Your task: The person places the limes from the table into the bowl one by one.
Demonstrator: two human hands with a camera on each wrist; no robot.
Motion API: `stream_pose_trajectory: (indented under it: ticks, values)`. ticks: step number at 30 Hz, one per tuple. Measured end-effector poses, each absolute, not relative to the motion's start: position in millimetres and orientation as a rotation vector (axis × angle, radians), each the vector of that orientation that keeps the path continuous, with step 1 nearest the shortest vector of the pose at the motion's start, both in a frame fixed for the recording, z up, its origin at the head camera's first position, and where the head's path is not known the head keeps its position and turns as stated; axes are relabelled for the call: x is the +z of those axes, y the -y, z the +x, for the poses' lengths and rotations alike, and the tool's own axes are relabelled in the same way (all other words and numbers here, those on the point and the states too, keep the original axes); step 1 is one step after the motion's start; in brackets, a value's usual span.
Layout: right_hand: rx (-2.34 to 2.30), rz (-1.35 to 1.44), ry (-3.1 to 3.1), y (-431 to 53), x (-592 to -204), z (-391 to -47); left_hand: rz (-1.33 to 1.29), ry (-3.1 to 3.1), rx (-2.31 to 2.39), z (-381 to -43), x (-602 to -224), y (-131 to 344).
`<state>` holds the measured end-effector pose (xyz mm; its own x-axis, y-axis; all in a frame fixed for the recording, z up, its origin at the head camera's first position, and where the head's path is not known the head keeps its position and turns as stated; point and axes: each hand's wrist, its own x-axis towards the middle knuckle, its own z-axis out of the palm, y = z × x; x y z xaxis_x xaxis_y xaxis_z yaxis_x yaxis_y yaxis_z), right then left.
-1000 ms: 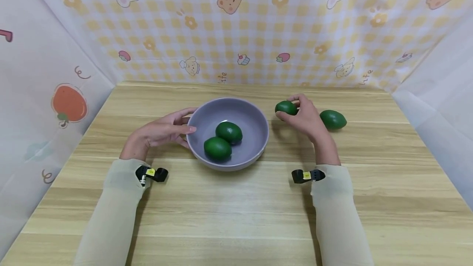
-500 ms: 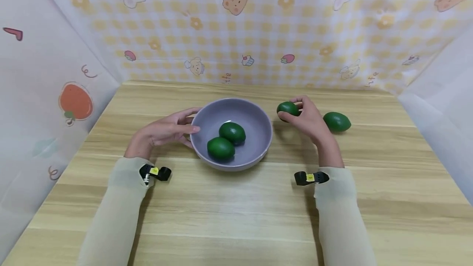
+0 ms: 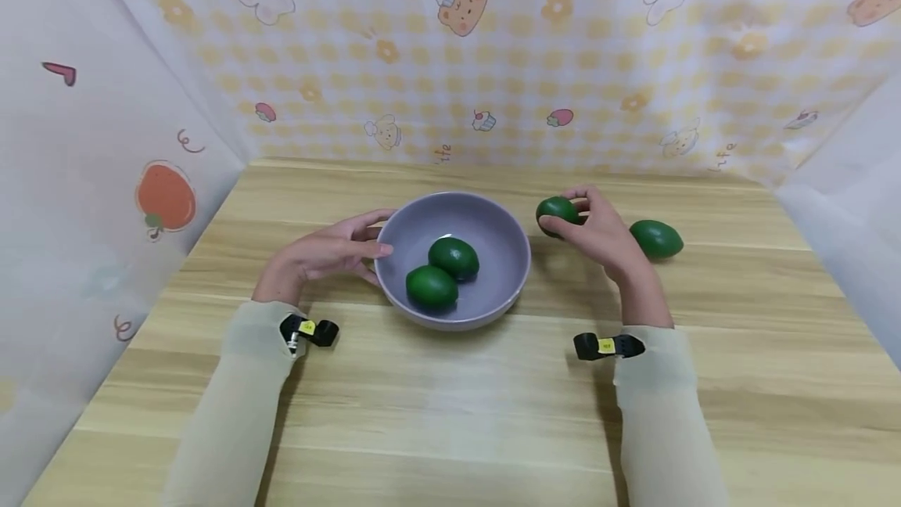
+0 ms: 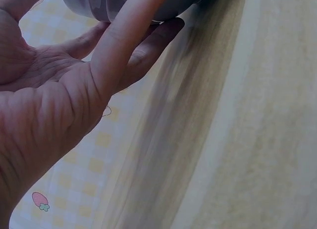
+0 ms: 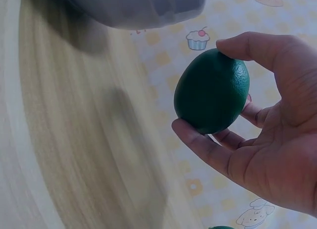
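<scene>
A grey-purple bowl (image 3: 493,257) stands at the middle of the table with two dark green limes in it, one lime (image 3: 454,258) behind and a second lime (image 3: 432,287) in front, touching. My left hand (image 3: 327,253) holds the bowl's left side, thumb at the rim and fingers against the outer wall. Right of the bowl, my right hand (image 3: 598,233) pinches another lime (image 5: 210,92) between thumb and fingertips. From the right wrist view, this lime looks lifted off the table, apart from the bowl. Behind the right wrist lies one more lime (image 3: 657,239) on the wood.
The wooden table (image 3: 450,413) ends at a yellow checked cloth backdrop (image 3: 422,84) behind the bowl. A white printed sheet (image 3: 84,202) closes off the left side, and a pale sheet (image 3: 852,186) stands on the right.
The whole head view has shifted, so everything sits further right in it. The right hand with its lime has moved very slightly toward the bowl. The left hand keeps its hold.
</scene>
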<state>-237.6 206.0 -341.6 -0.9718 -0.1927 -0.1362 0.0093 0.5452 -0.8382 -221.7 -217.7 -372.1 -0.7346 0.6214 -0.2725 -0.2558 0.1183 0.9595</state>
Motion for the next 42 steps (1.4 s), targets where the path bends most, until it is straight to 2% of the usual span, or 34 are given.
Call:
stream_pose_trajectory:
  ticks: [22,42]
  values:
    - [-1.513,-0.206,-2.454,-189,-329,-238,0.331,-1.772,1.698,-220,-365,221]
    - [-1.517,-0.283,-2.480,-186,-317,-226,0.342,-1.748,1.694,-224,-374,212]
